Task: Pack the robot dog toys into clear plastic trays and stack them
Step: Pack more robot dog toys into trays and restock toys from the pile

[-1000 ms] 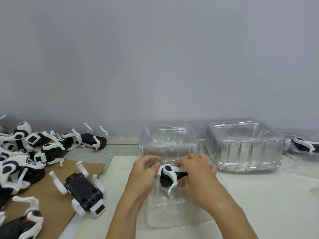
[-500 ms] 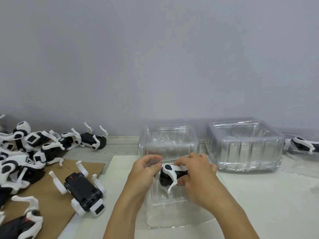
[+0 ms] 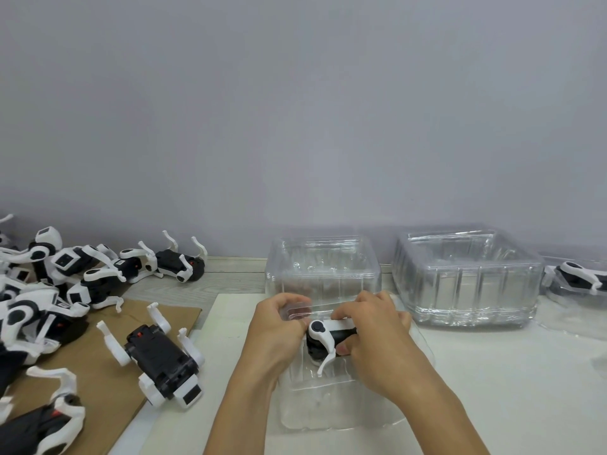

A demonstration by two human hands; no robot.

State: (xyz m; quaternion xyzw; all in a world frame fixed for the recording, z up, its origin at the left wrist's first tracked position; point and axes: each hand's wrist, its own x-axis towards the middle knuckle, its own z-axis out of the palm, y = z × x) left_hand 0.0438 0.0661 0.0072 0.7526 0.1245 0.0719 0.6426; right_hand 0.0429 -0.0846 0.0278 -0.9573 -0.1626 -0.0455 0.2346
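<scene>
A black-and-white robot dog toy (image 3: 323, 338) sits inside a clear plastic tray (image 3: 315, 408) on the white board in front of me. My right hand (image 3: 371, 333) grips the toy's body from the right, fingers curled over it. My left hand (image 3: 279, 326) pinches the tray's far left rim beside the toy. Another robot dog (image 3: 161, 356) lies on its back on brown cardboard (image 3: 108, 385) to the left. A heap of several more dogs (image 3: 49, 280) fills the far left.
Two stacks of empty clear trays stand behind: one (image 3: 323, 270) straight ahead, one (image 3: 466, 280) to the right. At the right edge a packed tray holds a dog (image 3: 578, 277). A grey wall closes off the back.
Both hands and the toy stay in nearly the same place; the left hand's fingers have curled tighter on the tray rim, and the toy sits slightly lower in the tray.
</scene>
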